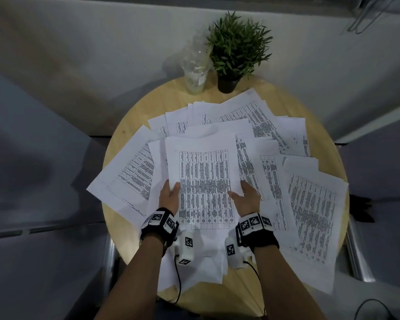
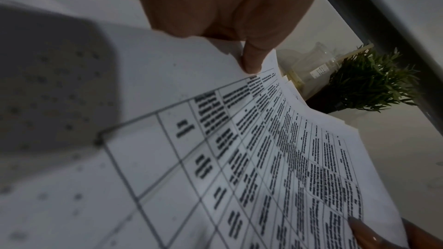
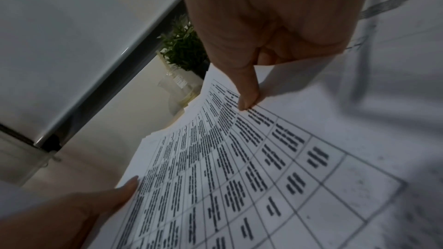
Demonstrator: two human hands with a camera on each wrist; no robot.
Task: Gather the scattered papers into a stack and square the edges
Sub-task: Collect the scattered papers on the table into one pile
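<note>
Printed sheets with tables lie scattered over a round wooden table. Both hands hold a bundle of sheets in the middle, raised slightly above the rest. My left hand pinches its left edge, thumb on top and fingers hidden underneath. My right hand pinches the right edge the same way, its thumb pressing the top page. Loose sheets remain at the left, the right and the back. The bundle's far edges look uneven in both wrist views.
A potted green plant and a clear plastic cup stand at the table's far edge, just behind the papers. Grey seats surround the table. Some sheets overhang the table's left and right rims.
</note>
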